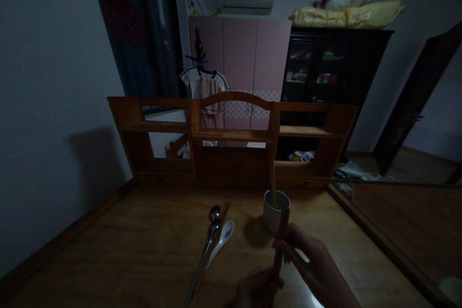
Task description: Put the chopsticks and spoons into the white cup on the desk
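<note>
Chopsticks point(284, 224) stand nearly upright between my two hands, in front of the cup. My right hand point(313, 255) pinches them around the middle, and my left hand point(257, 286) is closed around their lower part. Just behind is a light-coloured cup point(271, 216) with chopsticks point(273, 185) leaning in it. Left of my hands, metal spoons point(208, 240) lie on the table, alongside a white ceramic spoon point(224, 237) with a blue mark. Another wooden chopstick point(224, 211) lies partly under the spoons. How many chopsticks I hold is hard to tell in the dim light.
A wooden shelf unit point(234, 135) runs along the back of the wooden table point(144, 240). A wall point(65, 154) borders the left side, and a raised edge point(375, 240) the right. Beyond are pink cabinets point(240, 53), a dark cabinet point(357, 72) and a clothes stand point(198, 48).
</note>
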Available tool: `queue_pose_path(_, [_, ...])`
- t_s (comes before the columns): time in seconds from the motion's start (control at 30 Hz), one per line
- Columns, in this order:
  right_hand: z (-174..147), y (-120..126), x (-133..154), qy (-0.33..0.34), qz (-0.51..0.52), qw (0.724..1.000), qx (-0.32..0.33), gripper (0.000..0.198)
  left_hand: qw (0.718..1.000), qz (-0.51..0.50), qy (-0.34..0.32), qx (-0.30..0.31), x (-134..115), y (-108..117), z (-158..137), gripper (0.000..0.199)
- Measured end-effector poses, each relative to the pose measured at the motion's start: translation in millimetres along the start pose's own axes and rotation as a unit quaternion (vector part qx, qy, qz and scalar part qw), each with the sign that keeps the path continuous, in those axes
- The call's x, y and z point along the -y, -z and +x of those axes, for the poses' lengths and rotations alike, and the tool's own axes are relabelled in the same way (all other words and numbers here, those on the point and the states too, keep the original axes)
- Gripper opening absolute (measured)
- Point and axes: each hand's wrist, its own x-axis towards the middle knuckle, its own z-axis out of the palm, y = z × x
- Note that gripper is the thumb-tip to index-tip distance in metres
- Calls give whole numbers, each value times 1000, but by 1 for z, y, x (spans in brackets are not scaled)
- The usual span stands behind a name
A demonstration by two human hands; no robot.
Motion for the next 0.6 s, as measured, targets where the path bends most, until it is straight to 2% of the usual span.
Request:
queue_pose_path(0.13, [2, 0, 3, -4, -5, 1000, 2, 18, 999, 26, -14, -20, -9, -4, -3, 44])
queue_pose_path(0.33, [7, 4, 7, 5, -30, 999, 14, 15, 997, 51, 51, 7, -25, -2, -6, 55])
queue_pose_path(0.6, [13, 5, 15, 21, -45, 998, 35, 10, 999, 35, 35, -19, -18, -2, -5, 48])
